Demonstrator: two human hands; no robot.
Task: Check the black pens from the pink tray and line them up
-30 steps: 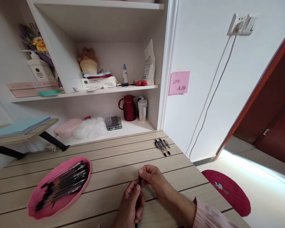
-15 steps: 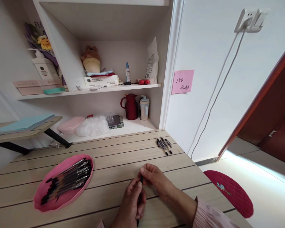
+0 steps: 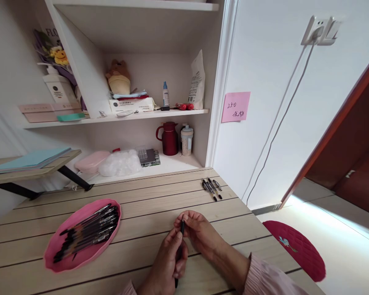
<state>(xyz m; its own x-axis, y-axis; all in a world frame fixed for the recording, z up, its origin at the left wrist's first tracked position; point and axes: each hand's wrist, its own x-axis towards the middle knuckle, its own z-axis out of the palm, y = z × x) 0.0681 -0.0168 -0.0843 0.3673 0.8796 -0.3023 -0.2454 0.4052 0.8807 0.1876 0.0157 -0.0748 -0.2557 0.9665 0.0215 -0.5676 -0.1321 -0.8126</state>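
Note:
Low in the middle of the view, my left hand [image 3: 166,260] is wrapped round a black pen [image 3: 182,228], which stands slanted with its lower end poking out below the fist. My right hand [image 3: 204,235] pinches around the pen's upper end with thumb and fingers; the very tip is partly hidden there. To the left, a pink scalloped tray [image 3: 89,262] holds a heap of black pens [image 3: 90,231]. Several more pens [image 3: 212,189] lie side by side near the table's far right corner.
The slatted wooden table [image 3: 141,229] meets a white shelf unit with a red thermos jug [image 3: 170,139], a cup [image 3: 187,140] and a plastic bag [image 3: 120,163]. A small raised stand [image 3: 64,157] is at back left. A red cushioned seat [image 3: 298,250] sits beyond the right edge.
The fingers of my right hand have shifted slightly at the pen's upper end, where more of the pen now shows. My left hand keeps its hold.

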